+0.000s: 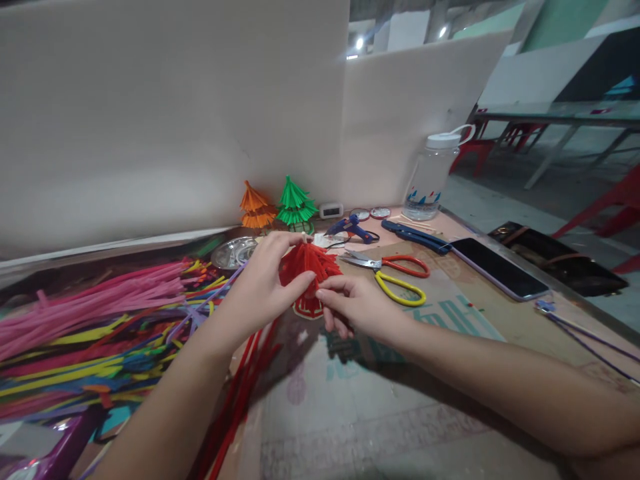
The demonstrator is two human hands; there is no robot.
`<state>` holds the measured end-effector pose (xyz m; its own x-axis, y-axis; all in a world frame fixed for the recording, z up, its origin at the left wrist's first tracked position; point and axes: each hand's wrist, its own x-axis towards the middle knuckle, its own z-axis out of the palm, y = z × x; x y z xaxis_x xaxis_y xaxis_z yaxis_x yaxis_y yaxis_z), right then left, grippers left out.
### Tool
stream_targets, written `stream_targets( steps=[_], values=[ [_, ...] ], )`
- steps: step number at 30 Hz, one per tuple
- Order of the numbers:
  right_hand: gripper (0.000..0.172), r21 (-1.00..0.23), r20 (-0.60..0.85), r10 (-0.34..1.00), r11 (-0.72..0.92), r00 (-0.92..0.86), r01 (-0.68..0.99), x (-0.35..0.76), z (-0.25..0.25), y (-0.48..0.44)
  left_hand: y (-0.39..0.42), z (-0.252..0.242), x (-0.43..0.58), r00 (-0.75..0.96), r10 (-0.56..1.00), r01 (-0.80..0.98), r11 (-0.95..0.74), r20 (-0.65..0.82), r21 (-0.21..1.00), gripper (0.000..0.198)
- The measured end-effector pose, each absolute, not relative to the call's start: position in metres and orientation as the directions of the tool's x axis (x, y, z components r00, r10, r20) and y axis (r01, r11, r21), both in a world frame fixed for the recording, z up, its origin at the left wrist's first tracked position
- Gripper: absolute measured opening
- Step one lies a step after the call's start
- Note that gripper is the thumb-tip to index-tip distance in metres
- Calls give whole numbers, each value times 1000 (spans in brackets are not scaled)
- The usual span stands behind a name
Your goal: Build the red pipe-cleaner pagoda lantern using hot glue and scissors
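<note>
Both hands meet over the middle of the table around a red pipe-cleaner tree (311,262). My left hand (261,283) wraps its fingers round the tree's left side and top. My right hand (356,304) pinches the tree's lower right edge with thumb and forefinger. Several loose red pipe cleaners (240,393) lie under my left forearm. Behind the hands stand an orange pipe-cleaner tree (255,207) and a green one (296,203).
A big heap of coloured pipe cleaners (95,327) fills the left. Scissors (395,273), a blue glue gun (353,229), a phone (500,268), a metal dish (233,252) and a clear bottle (431,175) lie behind and right. White boards wall off the back.
</note>
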<state>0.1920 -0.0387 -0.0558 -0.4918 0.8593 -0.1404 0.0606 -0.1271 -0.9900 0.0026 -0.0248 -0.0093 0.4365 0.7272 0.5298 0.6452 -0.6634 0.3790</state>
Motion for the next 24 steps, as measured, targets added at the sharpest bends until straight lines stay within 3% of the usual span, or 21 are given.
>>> stream_targets(
  steps=[18, 24],
  values=[
    [21, -974, -228, 844, -195, -485, 118, 194, -50, -42, -25, -9, 4, 412, 748, 684, -631, 520, 365, 40],
    [20, -979, -201, 853, -195, -481, 63, 195, -50, -39, -27, -9, 9, 407, 738, 695, -632, 538, 343, 38]
  ],
)
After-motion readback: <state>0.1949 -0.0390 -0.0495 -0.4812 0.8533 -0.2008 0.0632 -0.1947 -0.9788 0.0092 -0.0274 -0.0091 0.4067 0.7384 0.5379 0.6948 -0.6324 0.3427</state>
